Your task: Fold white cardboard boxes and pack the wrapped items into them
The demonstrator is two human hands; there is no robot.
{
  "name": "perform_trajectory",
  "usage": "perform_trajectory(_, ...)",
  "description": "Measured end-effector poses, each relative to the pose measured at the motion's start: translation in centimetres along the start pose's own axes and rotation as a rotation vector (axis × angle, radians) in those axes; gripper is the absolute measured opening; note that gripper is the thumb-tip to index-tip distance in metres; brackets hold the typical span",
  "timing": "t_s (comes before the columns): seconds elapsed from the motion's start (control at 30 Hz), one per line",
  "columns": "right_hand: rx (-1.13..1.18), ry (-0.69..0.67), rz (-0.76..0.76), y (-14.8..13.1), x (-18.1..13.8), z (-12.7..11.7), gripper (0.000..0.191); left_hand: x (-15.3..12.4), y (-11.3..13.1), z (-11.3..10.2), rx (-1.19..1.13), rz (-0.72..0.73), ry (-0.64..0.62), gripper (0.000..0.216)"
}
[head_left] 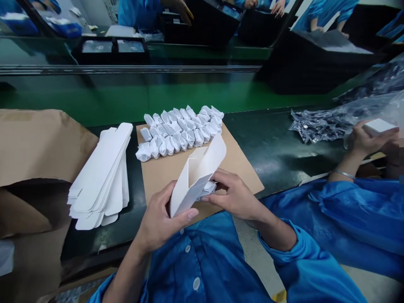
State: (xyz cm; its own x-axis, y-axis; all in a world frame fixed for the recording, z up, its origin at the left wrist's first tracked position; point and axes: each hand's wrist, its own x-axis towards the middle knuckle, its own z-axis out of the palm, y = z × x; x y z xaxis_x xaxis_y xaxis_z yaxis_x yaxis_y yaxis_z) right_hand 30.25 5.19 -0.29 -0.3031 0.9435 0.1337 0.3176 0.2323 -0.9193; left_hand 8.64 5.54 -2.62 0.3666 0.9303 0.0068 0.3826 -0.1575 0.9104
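My left hand (160, 216) grips a white folded carton (194, 181) around its lower side, fingers behind and thumb in front. The carton is tilted, and its long flap stands up at the open end. In my right hand (235, 193) is a small item wrapped in white paper (206, 189), pinched between thumb and fingers right beside the carton. Part of that item is hidden behind the carton and my fingers. Beyond my hands, several paper-wrapped items (181, 130) lie in rows on a brown cardboard sheet (243, 164).
Flat white cartons (99, 176) are stacked at the left, beside a large brown cardboard box (34, 147). At right, a co-worker's hand (362, 139) holds a small white box near clear plastic bags (318, 122). Black bins (315, 59) and other people stand across the green bench.
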Motion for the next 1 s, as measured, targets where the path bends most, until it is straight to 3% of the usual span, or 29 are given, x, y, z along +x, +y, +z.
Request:
perform_trajectory(0.1, 0.051, 0.223, 0.031, 0.0, -0.1, -1.3, 0.028, -0.4, -1.3, -0.3, 0.275, 0.087, 0.218, 0.043)
perform_trajectory(0.2, 0.097, 0.457, -0.065, -1.4, -0.4, -2.8, 0.030, -0.6, -2.5, -0.8, 0.617, 0.221, 0.395, 0.044)
perform_trajectory(0.4, -0.050, 0.487, -0.167, -5.1, -0.6, -3.3, 0.027, -0.9, -3.2, -1.5, 0.878, 0.280, 0.540, 0.049)
perform_trajectory(0.5, -0.107, 0.518, -0.227, -6.0, -0.4, -3.1, 0.026, -1.0, -3.1, -1.5, 0.963, 0.339, 0.535, 0.046)
perform_trajectory(0.7, -0.461, 0.151, -0.087, -5.4, 1.7, -3.4, 0.018, -1.1, -3.7, -1.3, 0.970, 0.307, 0.514, 0.037)
perform_trajectory(0.83, -0.553, -0.076, -0.099, -5.7, 3.2, -4.8, 0.016, -1.2, -4.0, -1.1, 0.972, 0.269, 0.495, 0.031)
perform_trajectory(1.0, -0.633, -0.155, -0.125, -6.5, 4.0, -5.8, 0.011, -1.1, -4.1, -0.2, 0.997, 0.260, 0.512, 0.029)
